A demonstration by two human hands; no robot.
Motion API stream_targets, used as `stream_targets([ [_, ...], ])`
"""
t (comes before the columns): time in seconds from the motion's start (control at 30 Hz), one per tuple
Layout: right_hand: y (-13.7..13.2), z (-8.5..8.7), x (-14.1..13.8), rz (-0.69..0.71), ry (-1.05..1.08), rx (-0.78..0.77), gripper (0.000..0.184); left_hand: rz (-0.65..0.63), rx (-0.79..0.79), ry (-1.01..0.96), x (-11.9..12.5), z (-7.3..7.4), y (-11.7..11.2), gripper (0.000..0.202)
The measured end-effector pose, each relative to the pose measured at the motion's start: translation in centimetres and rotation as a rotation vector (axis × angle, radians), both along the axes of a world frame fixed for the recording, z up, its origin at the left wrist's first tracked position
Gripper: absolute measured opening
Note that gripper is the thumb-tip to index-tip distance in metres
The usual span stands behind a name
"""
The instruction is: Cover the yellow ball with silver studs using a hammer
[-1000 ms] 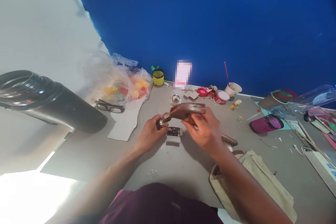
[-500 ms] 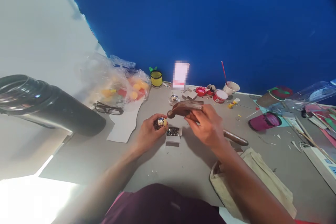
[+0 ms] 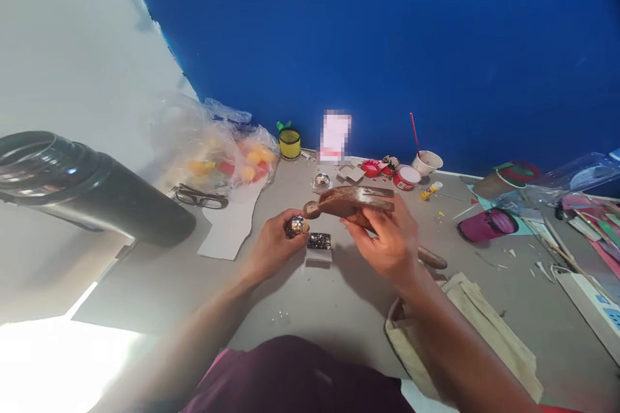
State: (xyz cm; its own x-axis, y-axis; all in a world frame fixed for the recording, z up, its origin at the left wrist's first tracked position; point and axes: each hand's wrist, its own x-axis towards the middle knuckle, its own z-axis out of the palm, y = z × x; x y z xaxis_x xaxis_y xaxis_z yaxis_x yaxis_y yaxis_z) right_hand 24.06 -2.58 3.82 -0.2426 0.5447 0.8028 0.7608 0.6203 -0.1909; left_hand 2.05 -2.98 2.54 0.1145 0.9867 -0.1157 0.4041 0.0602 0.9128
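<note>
My left hand (image 3: 274, 246) pinches a small shiny ball (image 3: 296, 226) studded with glittering bits, held just above the grey table. My right hand (image 3: 386, 242) is wrapped round the handle of a rusty brown hammer (image 3: 345, 201), its head hovering just right of and slightly above the ball. Directly below the ball sits a small open white box (image 3: 318, 247) filled with dark shiny pins or beads. A second silvery ball (image 3: 322, 181) rests farther back on the table.
A black cylinder (image 3: 87, 190) juts in at the left, with glasses (image 3: 199, 197) and a plastic bag of coloured balls (image 3: 227, 158) behind. Paint pots (image 3: 407, 177), a cup with a brush (image 3: 426, 161), a magenta cup (image 3: 487, 226) and paper scraps crowd the right. A cloth bag (image 3: 479, 329) lies near me.
The hammer head has shifted slightly up and right, away from the ball. My left hand keeps the ball in nearly the same spot over the box.
</note>
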Motion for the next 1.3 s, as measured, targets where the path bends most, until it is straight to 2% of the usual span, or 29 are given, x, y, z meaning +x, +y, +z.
stream_targets([
  [0.17,0.1,-0.5,-0.2,0.062,-0.094,-0.138,0.006,-0.029,0.0,-0.038,-0.1,-0.2,0.0,0.027],
  [0.3,0.9,-0.8,0.7,-0.068,-0.024,-0.27,0.01,-0.011,-0.002,-0.083,-0.1,-0.2,0.0,0.034],
  [0.4,2.4,-1.1,2.0,-0.184,-0.025,-0.501,0.013,0.005,-0.038,-0.097,-0.1,-0.1,0.0,0.031],
  [0.53,4.3,-2.0,3.2,-0.255,-0.134,-0.853,0.02,0.025,-0.051,-0.107,-0.3,-0.2,-0.1,0.031],
  [0.63,5.0,-2.8,3.5,-0.281,-0.27,-0.987,0.018,0.029,-0.038,-0.1,-0.6,-0.2,-0.1,0.032],
  [0.73,4.9,-3.3,3.5,-0.269,-0.377,-0.954,0.018,0.033,-0.024,-0.087,-0.7,0.0,-0.1,0.031],
  [0.83,4.1,-3.3,2.8,-0.238,-0.332,-0.785,0.016,0.034,-0.033,-0.103,-0.6,0.0,-0.1,0.032],
  [0.9,3.4,-3.2,1.8,-0.133,-0.265,-0.682,0.014,0.036,-0.036,-0.119,-0.5,-0.1,-0.1,0.032],
  [0.97,2.8,-3.0,0.5,0.039,-0.275,-0.624,0.013,0.038,-0.029,-0.123,-0.5,-0.1,-0.1,0.031],
  [1.03,2.3,-3.0,-0.9,0.184,-0.356,-0.608,0.011,0.038,-0.025,-0.119,-0.5,-0.2,-0.1,0.031],
  [1.1,2.2,-3.0,-2.0,0.25,-0.448,-0.626,0.01,0.03,-0.022,-0.112,-0.5,-0.2,-0.1,0.032],
  [1.3,2.2,-3.5,-3.5,0.223,-0.607,-0.672,0.015,0.018,-0.03,-0.104,-0.7,-0.1,-0.1,0.031],
])
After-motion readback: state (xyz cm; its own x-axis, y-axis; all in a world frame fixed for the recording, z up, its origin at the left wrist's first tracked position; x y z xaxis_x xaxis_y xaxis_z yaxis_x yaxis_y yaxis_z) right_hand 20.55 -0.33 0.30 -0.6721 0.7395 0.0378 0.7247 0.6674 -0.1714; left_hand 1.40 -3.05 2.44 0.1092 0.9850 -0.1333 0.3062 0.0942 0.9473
